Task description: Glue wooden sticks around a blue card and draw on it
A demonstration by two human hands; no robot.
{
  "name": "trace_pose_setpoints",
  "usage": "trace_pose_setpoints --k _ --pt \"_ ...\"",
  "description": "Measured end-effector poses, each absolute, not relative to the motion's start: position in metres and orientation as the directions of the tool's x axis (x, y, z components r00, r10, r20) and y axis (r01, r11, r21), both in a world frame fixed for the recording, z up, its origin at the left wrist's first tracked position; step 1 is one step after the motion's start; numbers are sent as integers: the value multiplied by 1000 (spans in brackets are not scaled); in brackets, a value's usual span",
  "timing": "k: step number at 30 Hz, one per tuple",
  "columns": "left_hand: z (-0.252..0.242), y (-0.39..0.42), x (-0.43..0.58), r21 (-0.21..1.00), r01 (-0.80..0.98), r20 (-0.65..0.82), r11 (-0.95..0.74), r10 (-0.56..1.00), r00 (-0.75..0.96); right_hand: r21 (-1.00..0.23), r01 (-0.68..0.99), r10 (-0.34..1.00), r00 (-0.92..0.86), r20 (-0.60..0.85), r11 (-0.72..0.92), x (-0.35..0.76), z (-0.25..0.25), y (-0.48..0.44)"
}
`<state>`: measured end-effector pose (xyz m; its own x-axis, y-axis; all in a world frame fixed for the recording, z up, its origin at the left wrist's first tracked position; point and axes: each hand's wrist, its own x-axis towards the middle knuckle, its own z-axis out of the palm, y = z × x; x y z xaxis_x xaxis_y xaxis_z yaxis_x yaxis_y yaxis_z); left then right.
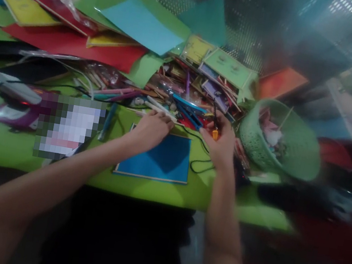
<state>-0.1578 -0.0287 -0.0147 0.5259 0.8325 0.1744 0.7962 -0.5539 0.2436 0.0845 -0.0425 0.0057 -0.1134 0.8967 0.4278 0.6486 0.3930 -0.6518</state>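
My left hand (151, 130) lies palm down, fingers together, on the top left corner of a blue framed board (160, 161) that rests flat on the green table (1, 143). My right hand (220, 141) is closed round a small tool with an orange part (215, 133) and a thin dark tip, held just right of the board. A black cord (200, 161) trails from that tool over the table. Just beyond both hands is a heap of pens and sticks (167, 101).
Coloured paper sheets (114, 18) and small framed cards (227, 68) pile up at the back. A green perforated basket (282, 141) with scraps tilts at the right. A purple and white device (9, 97) with cables lies at the left. The picture is blurred at the right.
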Motion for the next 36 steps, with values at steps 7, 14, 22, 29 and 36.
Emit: trace_pose_setpoints --k 7,14,22,29,36 --pt "-3 -24 -166 473 762 215 -442 897 386 -847 464 958 -19 285 261 79 11 -45" --pt "9 -33 -182 736 553 251 -391 916 313 -946 308 994 -75 81 101 70 19 -49" --pt "10 -36 -185 826 459 202 -327 932 301 -987 140 994 -66 -90 -80 62 22 -54" --pt "12 -39 -183 826 464 183 -321 930 319 -979 164 992 -21 -126 -121 62 20 -54" --pt "15 -41 -182 821 475 173 -317 931 323 -972 217 995 -24 -94 -87 61 21 -52"
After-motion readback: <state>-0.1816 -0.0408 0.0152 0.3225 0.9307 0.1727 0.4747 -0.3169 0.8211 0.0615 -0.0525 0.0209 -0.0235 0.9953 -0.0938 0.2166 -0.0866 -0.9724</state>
